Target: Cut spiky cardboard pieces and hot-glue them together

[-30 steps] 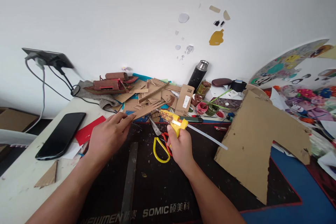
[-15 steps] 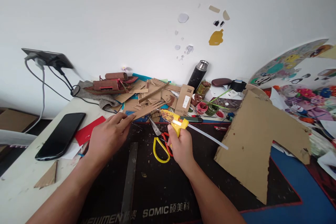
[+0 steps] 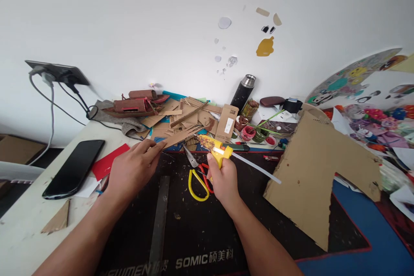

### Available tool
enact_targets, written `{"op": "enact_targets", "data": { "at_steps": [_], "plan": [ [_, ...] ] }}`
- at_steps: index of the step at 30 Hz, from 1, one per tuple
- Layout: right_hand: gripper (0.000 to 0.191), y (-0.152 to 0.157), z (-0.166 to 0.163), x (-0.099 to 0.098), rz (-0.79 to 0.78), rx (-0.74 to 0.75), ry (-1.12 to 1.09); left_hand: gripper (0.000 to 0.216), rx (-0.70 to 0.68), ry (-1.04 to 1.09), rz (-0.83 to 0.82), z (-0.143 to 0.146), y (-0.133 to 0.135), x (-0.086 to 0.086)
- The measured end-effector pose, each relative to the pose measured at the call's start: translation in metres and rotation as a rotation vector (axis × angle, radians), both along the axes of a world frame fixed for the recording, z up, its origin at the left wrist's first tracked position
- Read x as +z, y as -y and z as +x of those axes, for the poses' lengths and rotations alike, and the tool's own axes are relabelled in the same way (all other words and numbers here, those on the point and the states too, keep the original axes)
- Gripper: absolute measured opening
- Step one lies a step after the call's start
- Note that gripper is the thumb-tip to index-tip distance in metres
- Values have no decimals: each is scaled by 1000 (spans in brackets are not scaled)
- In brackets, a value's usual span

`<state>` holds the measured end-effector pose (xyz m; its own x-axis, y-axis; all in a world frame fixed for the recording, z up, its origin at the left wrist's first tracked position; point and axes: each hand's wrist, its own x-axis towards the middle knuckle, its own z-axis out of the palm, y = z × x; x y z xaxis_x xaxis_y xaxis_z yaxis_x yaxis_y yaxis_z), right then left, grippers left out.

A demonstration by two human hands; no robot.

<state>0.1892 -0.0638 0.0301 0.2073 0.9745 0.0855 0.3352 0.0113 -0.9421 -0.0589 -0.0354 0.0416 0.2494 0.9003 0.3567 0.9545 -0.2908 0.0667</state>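
Observation:
My left hand is closed on a narrow strip of cardboard, which points up and to the right. My right hand grips a yellow hot glue gun with a long pale glue stick coming out of its back. The gun's stained nozzle end is close to the strip's far end; I cannot tell whether they touch. Below them, scissors with one yellow and one red handle lie on the black mat. A metal ruler lies lengthwise between my forearms.
Cardboard scraps are heaped at the back beside brown model boats. A black flask leans near paint pots. On the right is a large cardboard sheet. A phone and red card lie left.
Both hands, the cardboard strip and the glue gun hold almost the same positions. The whole view has shifted very slightly.

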Motion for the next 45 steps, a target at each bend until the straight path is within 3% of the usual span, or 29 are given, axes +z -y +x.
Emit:
{"op": "enact_targets", "data": {
  "at_steps": [27,34,45],
  "plan": [
    [57,-2,2,-3,-94,-25,-109,43,18,6,0,-2,-1,1],
    [56,-5,0,-12,-114,53,-198,43,14,21,-7,-3,-3,-3],
    [49,-2,-4,-8,-104,108,-297,43,-18,22,10,-3,-4,-5]
  ]
}}
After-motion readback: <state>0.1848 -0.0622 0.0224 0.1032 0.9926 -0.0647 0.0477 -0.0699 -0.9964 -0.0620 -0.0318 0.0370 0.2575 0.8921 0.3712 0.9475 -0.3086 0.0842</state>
